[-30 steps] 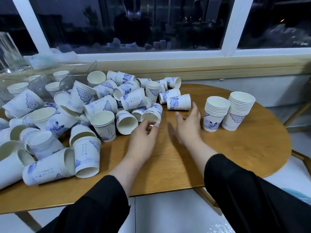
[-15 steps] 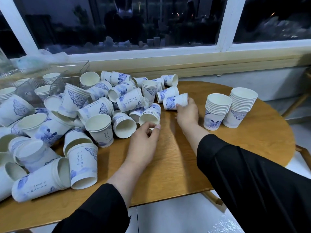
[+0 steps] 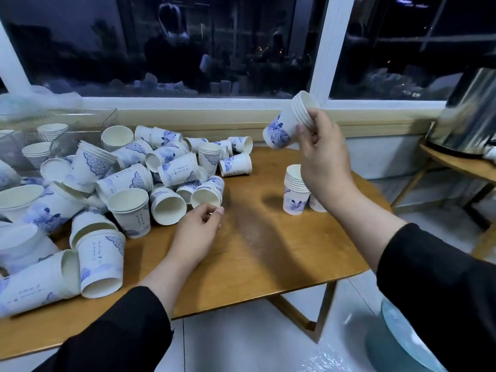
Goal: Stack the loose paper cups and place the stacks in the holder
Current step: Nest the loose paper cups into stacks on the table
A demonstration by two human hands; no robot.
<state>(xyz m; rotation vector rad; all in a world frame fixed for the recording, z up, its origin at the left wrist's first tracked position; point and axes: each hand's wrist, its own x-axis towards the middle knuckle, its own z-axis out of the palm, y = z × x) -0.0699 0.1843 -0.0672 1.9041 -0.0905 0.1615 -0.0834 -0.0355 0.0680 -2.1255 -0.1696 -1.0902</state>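
Observation:
A heap of white paper cups with blue prints [image 3: 128, 181] covers the left half of the wooden table [image 3: 257, 245]. My right hand [image 3: 319, 149] holds a short nested stack of cups [image 3: 291, 122] tilted in the air, above an upright stack [image 3: 295, 189] standing on the table. A second upright stack is mostly hidden behind my right wrist. My left hand [image 3: 200, 229] rests on the table with fingers loosely curled, just in front of a cup lying on its side [image 3: 208, 193], holding nothing. A clear holder [image 3: 107, 119] with cup stacks inside sits at the far left.
A window sill [image 3: 214, 116] runs behind the table. A second small table [image 3: 461, 162] with a shiny metal vessel [image 3: 467, 122] stands at the right. A pale blue round object [image 3: 402, 336] lies on the floor at lower right.
My right hand has gripped the small stack that lay on its side and lifted it up and to the right, above the upright stacks. My left hand has stayed near the lying cup.

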